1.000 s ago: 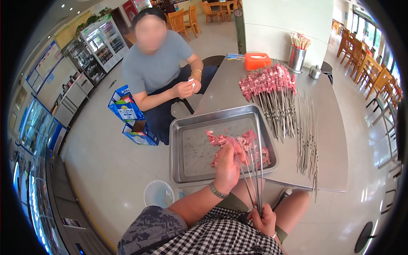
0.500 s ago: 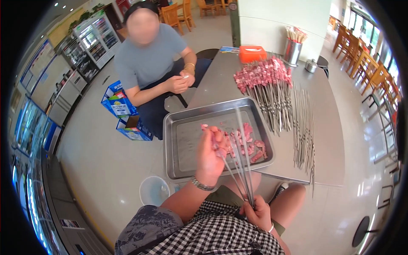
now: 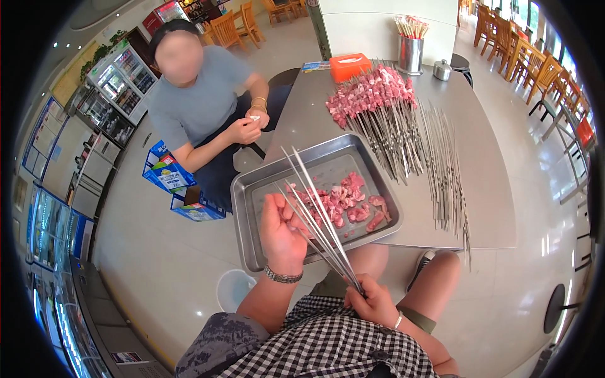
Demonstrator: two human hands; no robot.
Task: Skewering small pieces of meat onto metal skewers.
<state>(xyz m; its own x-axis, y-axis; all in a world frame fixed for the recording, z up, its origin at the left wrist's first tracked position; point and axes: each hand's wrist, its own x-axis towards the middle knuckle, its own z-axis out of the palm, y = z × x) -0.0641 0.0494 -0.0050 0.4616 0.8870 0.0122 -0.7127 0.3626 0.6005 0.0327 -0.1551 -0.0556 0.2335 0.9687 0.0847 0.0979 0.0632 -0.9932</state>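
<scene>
Over the steel tray (image 3: 243, 217), my left hand (image 3: 282, 236) is raised with its fingers curled around raw meat, mostly hidden by them. My right hand (image 3: 373, 303) grips several flat metal skewers (image 3: 329, 222) by their lower ends, close to my lap. The skewers slant up and left, their tips apart above the tray. One passes close to my left fingertips; whether it touches the meat I cannot tell. Loose pink meat pieces (image 3: 343, 200) lie in the tray's right half, below the skewers.
On the grey table (image 3: 488, 189) lie a pile of loaded meat skewers (image 3: 378, 94) and a row of bare skewers (image 3: 444, 170). Behind stand an orange tissue box (image 3: 350, 67) and a metal stick holder (image 3: 411, 53). A person (image 3: 198, 94) sits at left, near blue cartons (image 3: 167, 170). A bucket (image 3: 234, 286) stands below.
The skewers have tilted left, their tips now beyond my left hand. My left hand has shifted slightly left and down in view. The whole view has turned a little.
</scene>
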